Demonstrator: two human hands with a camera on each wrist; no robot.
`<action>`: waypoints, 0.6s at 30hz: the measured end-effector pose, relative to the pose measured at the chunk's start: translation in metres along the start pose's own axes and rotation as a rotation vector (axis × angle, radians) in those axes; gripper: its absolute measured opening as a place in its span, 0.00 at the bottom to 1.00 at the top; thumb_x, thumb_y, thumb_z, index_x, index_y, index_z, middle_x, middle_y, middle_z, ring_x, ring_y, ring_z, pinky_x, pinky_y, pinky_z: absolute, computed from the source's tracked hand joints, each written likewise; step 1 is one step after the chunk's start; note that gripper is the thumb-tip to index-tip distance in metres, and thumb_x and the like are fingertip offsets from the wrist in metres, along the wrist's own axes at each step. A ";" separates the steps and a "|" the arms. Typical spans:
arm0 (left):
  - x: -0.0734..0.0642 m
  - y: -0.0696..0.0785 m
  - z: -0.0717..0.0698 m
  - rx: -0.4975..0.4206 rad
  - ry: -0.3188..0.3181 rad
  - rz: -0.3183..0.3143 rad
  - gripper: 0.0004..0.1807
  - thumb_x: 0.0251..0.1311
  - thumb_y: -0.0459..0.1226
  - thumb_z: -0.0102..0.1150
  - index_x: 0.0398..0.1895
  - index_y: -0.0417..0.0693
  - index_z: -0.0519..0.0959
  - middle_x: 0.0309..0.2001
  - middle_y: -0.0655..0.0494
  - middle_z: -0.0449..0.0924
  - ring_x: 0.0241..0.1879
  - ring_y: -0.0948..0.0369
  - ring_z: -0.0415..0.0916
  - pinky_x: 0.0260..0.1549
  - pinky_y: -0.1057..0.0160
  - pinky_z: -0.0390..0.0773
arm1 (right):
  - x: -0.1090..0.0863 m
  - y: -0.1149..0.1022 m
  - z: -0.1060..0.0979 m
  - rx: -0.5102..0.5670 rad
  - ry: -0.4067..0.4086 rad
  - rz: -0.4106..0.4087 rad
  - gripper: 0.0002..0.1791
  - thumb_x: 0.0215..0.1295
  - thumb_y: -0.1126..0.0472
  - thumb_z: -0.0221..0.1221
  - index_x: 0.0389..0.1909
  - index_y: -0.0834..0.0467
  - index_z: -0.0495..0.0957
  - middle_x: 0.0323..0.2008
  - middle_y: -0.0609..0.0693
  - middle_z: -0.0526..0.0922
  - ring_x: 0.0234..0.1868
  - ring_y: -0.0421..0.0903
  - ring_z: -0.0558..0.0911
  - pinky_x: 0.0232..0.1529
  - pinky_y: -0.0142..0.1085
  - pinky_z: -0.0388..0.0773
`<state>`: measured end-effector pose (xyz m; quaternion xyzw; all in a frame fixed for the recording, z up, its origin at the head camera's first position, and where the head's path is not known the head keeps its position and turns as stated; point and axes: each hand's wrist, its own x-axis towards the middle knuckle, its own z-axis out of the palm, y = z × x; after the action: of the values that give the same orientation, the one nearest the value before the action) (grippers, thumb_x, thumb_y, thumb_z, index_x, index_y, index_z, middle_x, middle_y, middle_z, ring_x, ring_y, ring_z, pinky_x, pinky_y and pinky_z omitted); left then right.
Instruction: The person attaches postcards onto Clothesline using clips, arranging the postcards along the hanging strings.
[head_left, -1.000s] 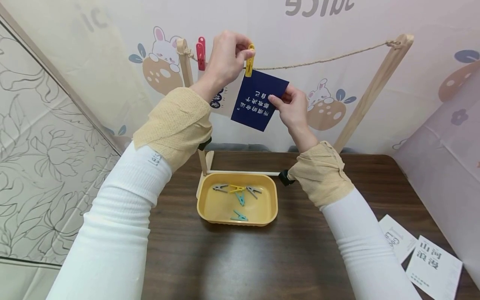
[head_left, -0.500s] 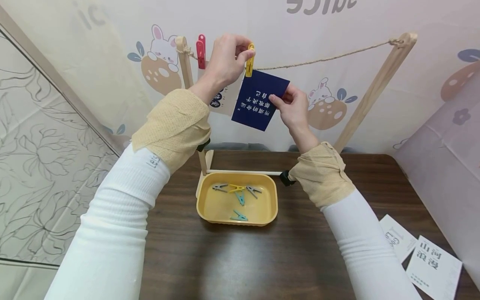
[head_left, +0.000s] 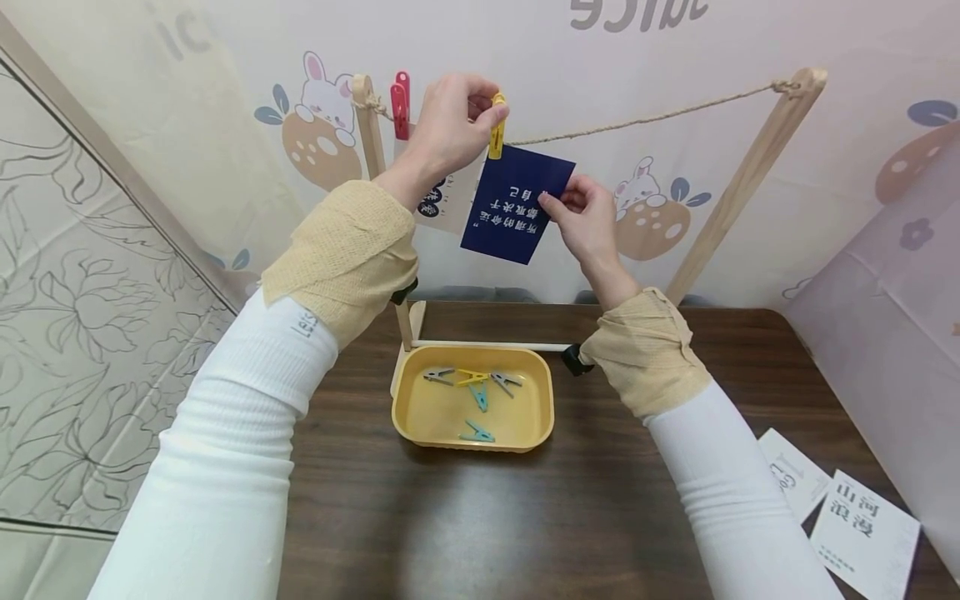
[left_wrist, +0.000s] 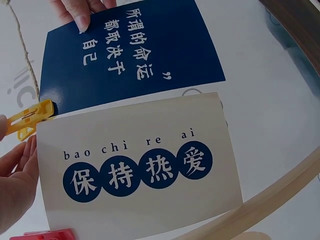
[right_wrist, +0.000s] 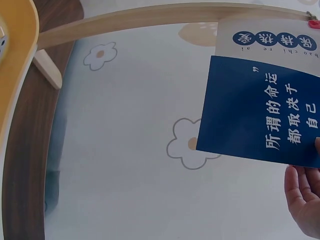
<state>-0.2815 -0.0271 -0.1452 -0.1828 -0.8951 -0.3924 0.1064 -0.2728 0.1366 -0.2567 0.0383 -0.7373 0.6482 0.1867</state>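
Observation:
In the head view my left hand [head_left: 456, 125] pinches a yellow clothespin [head_left: 497, 137] at the top left corner of a dark blue card [head_left: 513, 208] with white writing. My right hand [head_left: 588, 218] holds that card by its right edge between thumb and fingers. The clothespin sits at the rope [head_left: 637, 121]; in the left wrist view its tip [left_wrist: 47, 107] covers the blue card's corner. A white card [left_wrist: 140, 110] with blue circles hangs beside it, partly behind my left forearm in the head view. A red clothespin [head_left: 400, 108] is on the rope near the left post.
A yellow basket [head_left: 474, 444] with several grey, yellow and teal clothespins [head_left: 480, 396] stands on the brown table [head_left: 487, 533]. The rope runs between a left wooden post [head_left: 370, 133] and a right post [head_left: 750, 183]. Two white cards [head_left: 866, 533] lie at the table's right.
My left hand, the yellow clothespin and the rope beside it have dropped very slightly. Both hands keep their hold, and the blue card has barely moved.

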 end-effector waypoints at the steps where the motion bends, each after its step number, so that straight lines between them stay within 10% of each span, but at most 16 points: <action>1: 0.000 0.000 0.000 -0.001 -0.001 -0.005 0.20 0.61 0.38 0.50 0.55 0.39 0.70 0.46 0.50 0.75 0.42 0.63 0.71 0.40 0.74 0.70 | 0.000 0.000 0.000 0.009 -0.002 0.001 0.04 0.53 0.70 0.59 0.28 0.61 0.73 0.23 0.46 0.76 0.25 0.37 0.75 0.31 0.26 0.73; 18: -0.010 -0.007 -0.002 -0.108 0.324 0.178 0.14 0.58 0.37 0.53 0.46 0.40 0.75 0.37 0.52 0.76 0.36 0.65 0.72 0.36 0.75 0.70 | -0.009 0.015 -0.019 0.065 -0.039 -0.074 0.05 0.55 0.72 0.56 0.33 0.70 0.74 0.21 0.43 0.77 0.23 0.36 0.77 0.28 0.23 0.72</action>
<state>-0.2750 -0.0355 -0.1519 -0.2011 -0.8244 -0.4531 0.2733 -0.2647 0.1556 -0.2724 0.0843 -0.7172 0.6637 0.1950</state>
